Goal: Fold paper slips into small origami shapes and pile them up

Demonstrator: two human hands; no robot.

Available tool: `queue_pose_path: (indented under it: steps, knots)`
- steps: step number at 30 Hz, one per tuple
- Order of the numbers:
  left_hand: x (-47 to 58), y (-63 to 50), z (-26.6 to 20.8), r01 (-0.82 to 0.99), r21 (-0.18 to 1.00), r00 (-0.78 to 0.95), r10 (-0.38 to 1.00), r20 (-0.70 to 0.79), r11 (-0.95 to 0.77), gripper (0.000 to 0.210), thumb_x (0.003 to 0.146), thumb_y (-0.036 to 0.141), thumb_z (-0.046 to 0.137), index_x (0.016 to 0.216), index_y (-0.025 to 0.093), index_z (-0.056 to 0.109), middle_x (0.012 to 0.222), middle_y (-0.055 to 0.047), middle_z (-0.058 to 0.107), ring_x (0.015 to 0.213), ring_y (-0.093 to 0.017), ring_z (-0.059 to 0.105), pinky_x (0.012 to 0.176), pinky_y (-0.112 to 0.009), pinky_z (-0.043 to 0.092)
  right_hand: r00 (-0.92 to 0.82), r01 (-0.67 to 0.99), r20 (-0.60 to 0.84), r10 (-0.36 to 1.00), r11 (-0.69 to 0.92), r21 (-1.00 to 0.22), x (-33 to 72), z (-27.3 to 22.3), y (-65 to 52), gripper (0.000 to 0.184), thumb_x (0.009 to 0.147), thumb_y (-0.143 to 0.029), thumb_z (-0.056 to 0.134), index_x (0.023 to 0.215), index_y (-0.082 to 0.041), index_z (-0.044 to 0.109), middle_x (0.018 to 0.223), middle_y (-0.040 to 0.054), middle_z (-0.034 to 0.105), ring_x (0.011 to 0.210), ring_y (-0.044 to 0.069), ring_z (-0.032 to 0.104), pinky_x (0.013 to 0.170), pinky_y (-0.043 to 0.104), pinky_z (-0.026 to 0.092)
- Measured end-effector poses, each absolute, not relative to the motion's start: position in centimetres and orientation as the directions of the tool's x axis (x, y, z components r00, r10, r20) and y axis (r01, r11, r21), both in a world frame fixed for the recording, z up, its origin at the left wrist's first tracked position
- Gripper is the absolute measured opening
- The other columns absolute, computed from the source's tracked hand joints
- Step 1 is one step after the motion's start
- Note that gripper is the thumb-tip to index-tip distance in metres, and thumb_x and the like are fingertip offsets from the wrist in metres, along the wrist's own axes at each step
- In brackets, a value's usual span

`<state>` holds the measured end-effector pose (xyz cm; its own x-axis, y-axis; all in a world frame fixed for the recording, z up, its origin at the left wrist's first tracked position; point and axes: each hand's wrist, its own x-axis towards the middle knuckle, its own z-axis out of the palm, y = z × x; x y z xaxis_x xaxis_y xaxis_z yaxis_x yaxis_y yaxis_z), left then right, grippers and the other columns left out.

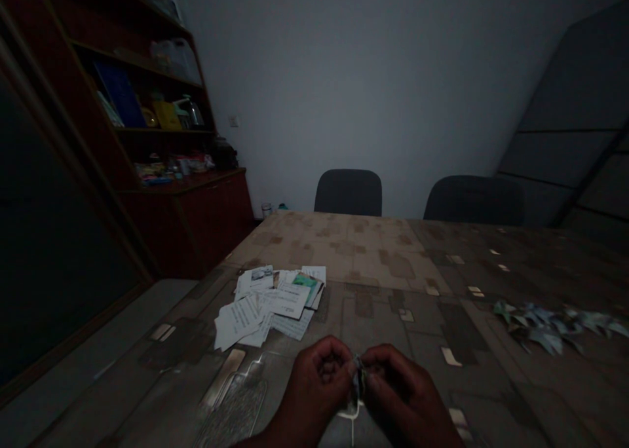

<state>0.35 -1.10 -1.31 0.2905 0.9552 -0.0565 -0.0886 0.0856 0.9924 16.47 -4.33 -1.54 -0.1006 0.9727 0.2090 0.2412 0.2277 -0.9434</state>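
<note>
Left hand: fingers pinch a folded paper piece
Right hand: fingers grasp its other side
Folding: creasing, apparently, is underway
Next move: calls for even pressure

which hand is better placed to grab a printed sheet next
Likely the left hand: it is nearer the printed sheets, while the right hand is farther off. Both hands' fingers pinch a small paper piece.
</note>
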Motion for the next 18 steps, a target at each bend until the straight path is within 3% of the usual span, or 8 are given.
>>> queue_pose_path:
  steps: [7,13,18]
  knots:
    - [0.3,-0.9,-1.3,-0.073,0.992,0.314,0.946,-0.078,0.106,0.027,0.077,0.037,0.069,0.069,0.017,0.053,0.051,0.004,0.052,0.047,-0.01,0.047,0.048,-0.02,0.036,-0.075,0.073,0.119,0.99,0.125,-0.989,16.1,-1.5,-4.3,0.03,0.087,-0.048,0.057,0.088,-0.018,0.064,0.07,0.0005,0.061,0.063,0.016,0.054,0.058,0.025,0.042]
    - [0.1,-1.5,-0.8,-0.009,1.0,0.29,0.957,0.026,-0.025,0.023,0.075,0.032,0.07,0.066,0.015,0.057,0.058,0.003,0.053,0.055,-0.011,0.048,0.053,-0.02,0.036,0.025,0.238,0.14,0.99,0.13,-0.963,15.6,-1.2,-4.5,0.02,0.081,-0.038,0.062,0.084,-0.018,0.062,0.066,-0.002,0.055,0.061,0.014,0.05,0.054,0.023,0.038]
    - [0.0,-1.5,-0.7,-0.113,0.989,0.334,0.941,-0.049,0.092,0.038,0.074,0.05,0.072,0.066,0.016,0.056,0.052,0.003,0.054,0.049,-0.012,0.05,0.051,-0.022,0.037,0.026,0.287,0.165,0.986,0.151,-0.946,15.5,-0.5,-4.8,0.017,0.079,-0.037,0.061,0.075,-0.02,0.058,0.061,-0.0039,0.051,0.058,0.014,0.048,0.053,0.022,0.037]
